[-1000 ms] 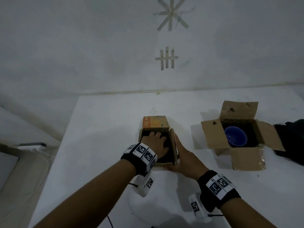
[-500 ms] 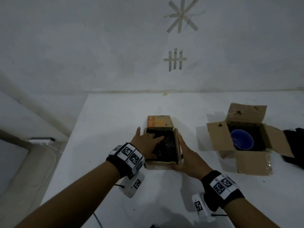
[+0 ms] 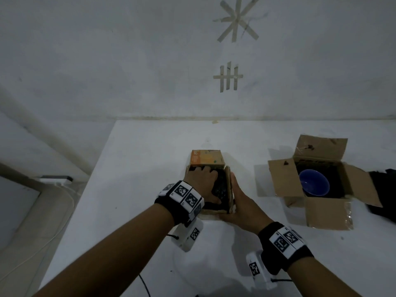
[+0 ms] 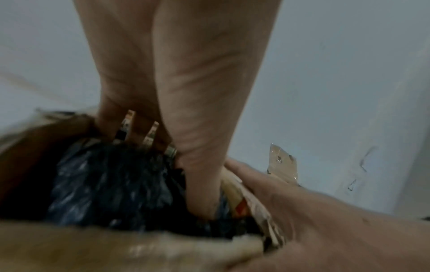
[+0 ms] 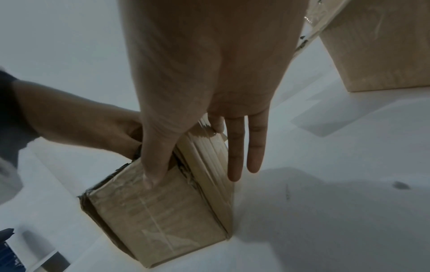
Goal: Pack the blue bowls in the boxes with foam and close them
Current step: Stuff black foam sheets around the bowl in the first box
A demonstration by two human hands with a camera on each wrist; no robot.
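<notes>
A small cardboard box stands mid-table, its orange far flap raised. Dark foam fills it, and no bowl shows inside. My left hand reaches into the box. In the left wrist view its fingers push down between the foam and the far wall, the thumb along the right wall. My right hand lies flat against the box's right side. The right wrist view shows that hand's thumb on the near face of the box. A blue bowl sits in a second, open box.
Another dark piece of foam lies at the table's right edge, beyond the open box. The table's left edge drops to a floor with a power strip. A white wall stands close behind the table.
My left hand went from lying across the foam with its thumb outside the left wall to pushing deeper into the box's far side. The right hand stayed against the box.
</notes>
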